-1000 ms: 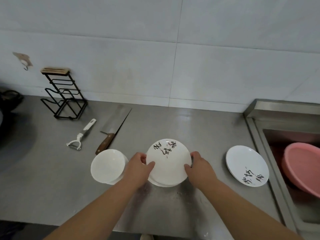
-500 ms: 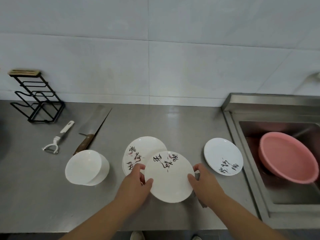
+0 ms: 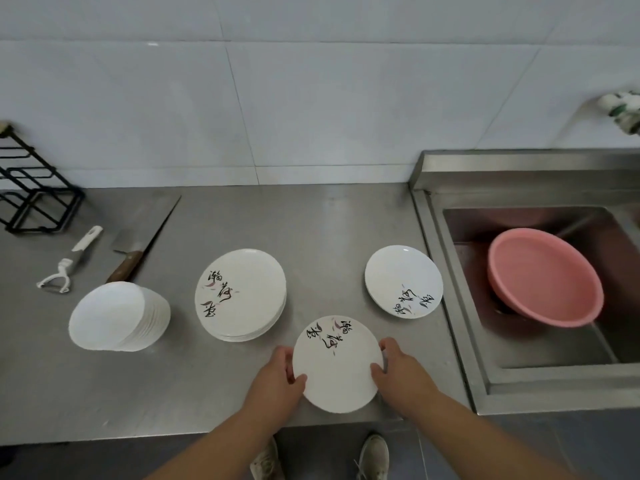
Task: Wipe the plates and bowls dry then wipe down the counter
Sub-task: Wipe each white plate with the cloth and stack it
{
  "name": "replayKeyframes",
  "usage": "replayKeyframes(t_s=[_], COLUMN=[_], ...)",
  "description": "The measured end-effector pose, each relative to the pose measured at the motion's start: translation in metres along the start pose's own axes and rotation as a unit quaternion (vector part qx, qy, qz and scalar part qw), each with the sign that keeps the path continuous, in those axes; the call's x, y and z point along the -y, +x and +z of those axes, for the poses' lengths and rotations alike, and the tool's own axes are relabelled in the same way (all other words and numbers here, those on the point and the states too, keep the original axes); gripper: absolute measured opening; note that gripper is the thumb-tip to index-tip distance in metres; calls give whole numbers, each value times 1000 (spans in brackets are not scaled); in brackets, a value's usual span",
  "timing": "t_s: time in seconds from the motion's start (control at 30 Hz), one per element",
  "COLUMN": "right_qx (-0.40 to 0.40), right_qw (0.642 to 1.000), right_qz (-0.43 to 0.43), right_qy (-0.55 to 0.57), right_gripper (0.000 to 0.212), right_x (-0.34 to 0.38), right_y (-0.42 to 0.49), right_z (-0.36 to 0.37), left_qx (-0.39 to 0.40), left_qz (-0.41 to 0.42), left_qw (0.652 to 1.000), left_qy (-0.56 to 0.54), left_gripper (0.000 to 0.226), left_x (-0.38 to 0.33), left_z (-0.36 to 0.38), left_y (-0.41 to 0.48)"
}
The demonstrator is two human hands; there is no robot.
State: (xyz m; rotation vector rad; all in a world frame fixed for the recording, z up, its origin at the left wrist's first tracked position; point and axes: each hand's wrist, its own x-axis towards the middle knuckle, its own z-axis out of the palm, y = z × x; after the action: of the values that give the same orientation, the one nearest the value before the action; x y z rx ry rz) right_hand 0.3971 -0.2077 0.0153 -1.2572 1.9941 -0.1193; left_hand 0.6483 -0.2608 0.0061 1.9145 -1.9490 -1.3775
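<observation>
Lower centre of frame: one plate (image 3: 337,365) is gripped at both rims, with the left hand (image 3: 277,382) curled on the left edge, the right hand (image 3: 401,375) on the right edge, and thumbs on top. A plate stack (image 3: 240,294) is seen just up-left on the counter (image 3: 311,223), and a bowl stack (image 3: 110,317) further left. A second plate pile (image 3: 403,280) is placed right, beside the sink (image 3: 450,271), where a pink basin (image 3: 543,275) is held.

A white plate (image 3: 337,365) with black calligraphy is held by its rim between the left hand (image 3: 277,379) and right hand (image 3: 403,375), at the near edge of the steel counter (image 3: 311,220). Behind it to the left lies a stack of matching plates (image 3: 240,294). Further left is a nested stack of plain white bowls (image 3: 116,317), and another matching plate (image 3: 403,280) lies flat at the counter's right end.
</observation>
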Motion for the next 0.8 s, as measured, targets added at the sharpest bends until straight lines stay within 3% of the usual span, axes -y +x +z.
replayKeyframes(t_s=[0.3, 0.47, 0.63, 0.73, 0.8], right_qx=[27, -12, -67, -34, -28], right_qw=[998, 993, 980, 946, 924], right_qz=[-30, -40, -172, -254, -282], right_qy=[-47, -106, -77, -198, -259], right_gripper=[40, 35, 55, 75, 77], right_x=[-7, 1, 18, 17, 13], right_y=[-2, -5, -15, -12, -7], right_z=[-13, -26, -19, 5, 22], left_qx=[11, -30, -11, 4, 9], left_qz=[4, 106, 168, 181, 186], left_qw=[995, 966, 932, 929, 926], left_qy=[99, 235, 320, 324, 328], left_gripper=[50, 82, 95, 95, 95], left_x=[10, 23, 30, 30, 31], left_z=[2, 2, 3, 1, 1], left_y=[2, 6, 12, 13, 12])
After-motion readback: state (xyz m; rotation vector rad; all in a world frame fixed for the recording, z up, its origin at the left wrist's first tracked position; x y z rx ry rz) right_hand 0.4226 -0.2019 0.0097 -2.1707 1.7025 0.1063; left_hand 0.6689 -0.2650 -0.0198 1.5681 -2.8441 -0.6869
